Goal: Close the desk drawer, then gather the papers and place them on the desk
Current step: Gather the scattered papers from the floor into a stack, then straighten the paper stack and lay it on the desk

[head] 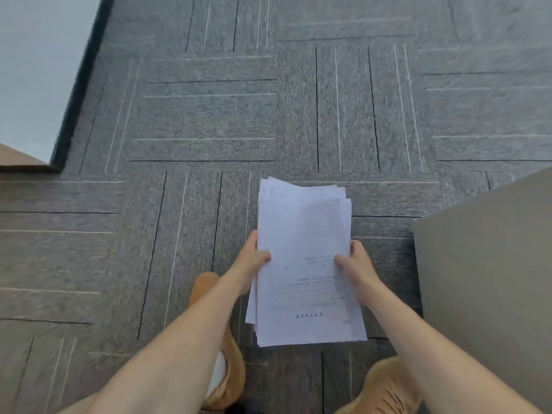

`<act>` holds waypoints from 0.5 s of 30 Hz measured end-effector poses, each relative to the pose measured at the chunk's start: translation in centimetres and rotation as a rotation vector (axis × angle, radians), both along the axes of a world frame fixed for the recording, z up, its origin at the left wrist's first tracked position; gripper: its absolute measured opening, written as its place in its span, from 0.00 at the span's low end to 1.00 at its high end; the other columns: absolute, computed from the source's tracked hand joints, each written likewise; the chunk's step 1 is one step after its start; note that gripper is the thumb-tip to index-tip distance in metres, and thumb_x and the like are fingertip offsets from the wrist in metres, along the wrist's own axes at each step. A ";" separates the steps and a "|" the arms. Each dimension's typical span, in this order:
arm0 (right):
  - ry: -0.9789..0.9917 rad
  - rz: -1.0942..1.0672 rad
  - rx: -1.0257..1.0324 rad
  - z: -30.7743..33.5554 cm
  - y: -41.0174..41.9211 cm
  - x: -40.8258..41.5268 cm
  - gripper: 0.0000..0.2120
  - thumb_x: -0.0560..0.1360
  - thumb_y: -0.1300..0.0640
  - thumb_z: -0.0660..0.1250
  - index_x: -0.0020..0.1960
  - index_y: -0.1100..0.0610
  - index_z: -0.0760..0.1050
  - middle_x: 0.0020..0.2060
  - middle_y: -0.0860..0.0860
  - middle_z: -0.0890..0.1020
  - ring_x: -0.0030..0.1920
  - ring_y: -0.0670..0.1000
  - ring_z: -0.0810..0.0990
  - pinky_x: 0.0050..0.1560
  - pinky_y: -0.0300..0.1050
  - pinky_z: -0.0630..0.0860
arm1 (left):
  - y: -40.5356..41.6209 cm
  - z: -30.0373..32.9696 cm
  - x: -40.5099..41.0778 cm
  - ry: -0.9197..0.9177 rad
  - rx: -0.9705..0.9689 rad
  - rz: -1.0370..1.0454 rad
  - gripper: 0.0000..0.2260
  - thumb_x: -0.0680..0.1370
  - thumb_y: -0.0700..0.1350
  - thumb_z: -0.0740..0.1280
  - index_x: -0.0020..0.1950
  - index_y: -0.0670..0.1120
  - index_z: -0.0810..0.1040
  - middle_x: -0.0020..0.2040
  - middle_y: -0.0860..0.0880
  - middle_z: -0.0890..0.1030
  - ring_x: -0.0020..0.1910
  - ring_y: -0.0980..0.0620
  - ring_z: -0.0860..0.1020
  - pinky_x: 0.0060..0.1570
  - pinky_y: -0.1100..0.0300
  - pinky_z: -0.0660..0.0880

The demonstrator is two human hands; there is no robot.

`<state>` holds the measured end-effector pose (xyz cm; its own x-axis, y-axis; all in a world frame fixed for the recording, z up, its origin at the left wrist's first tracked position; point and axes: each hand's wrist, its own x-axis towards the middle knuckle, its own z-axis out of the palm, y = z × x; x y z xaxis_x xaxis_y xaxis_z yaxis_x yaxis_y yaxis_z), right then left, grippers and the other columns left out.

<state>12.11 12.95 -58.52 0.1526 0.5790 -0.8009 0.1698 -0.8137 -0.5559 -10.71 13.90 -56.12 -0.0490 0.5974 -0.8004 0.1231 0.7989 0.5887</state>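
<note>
Gripping one stack of papers (304,258) from both sides, the left hand (254,259) and the right hand (357,264) sit at the lower centre of the frame. The left hand's fingers (252,239) are curled shut around the stack's left edge, its thumb pressed flat on the top sheet; the right hand's fingers (357,245) wrap the right edge the same way, thumb on top, so the sheets are pinched between thumbs above and fingers beneath. There are two hands, two bare forearms and a single stack made of several white sheets, their edges fanned unevenly at the far end and at the near left corner; an exact sheet count cannot be told. The top sheet carries lines of small printed text, too small to read. The stack is held above the grey carpet floor (209,121), running from between the hands up toward the middle of the frame. A grey table (484,264) fills the right edge. Two tan slippers (230,372) show along the bottom, below the forearms.
</note>
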 end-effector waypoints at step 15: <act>-0.241 -0.104 0.786 46.9 -2.8 1.5 0.11 0.79 0.64 0.58 0.58 0.52 0.66 0.50 0.52 0.80 0.49 0.56 0.79 0.50 0.51 0.76 | 0.9 43.0 2.9 0.033 0.742 -0.183 0.26 0.72 0.37 0.64 0.70 0.46 0.67 0.64 0.44 0.77 0.62 0.44 0.76 0.66 0.46 0.72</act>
<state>13.64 10.13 -11.66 0.3523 0.9297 -0.1074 0.3020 -0.2216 -0.9272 -7.81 14.84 -13.09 0.0858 0.9788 -0.1859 0.2421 0.1605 0.9569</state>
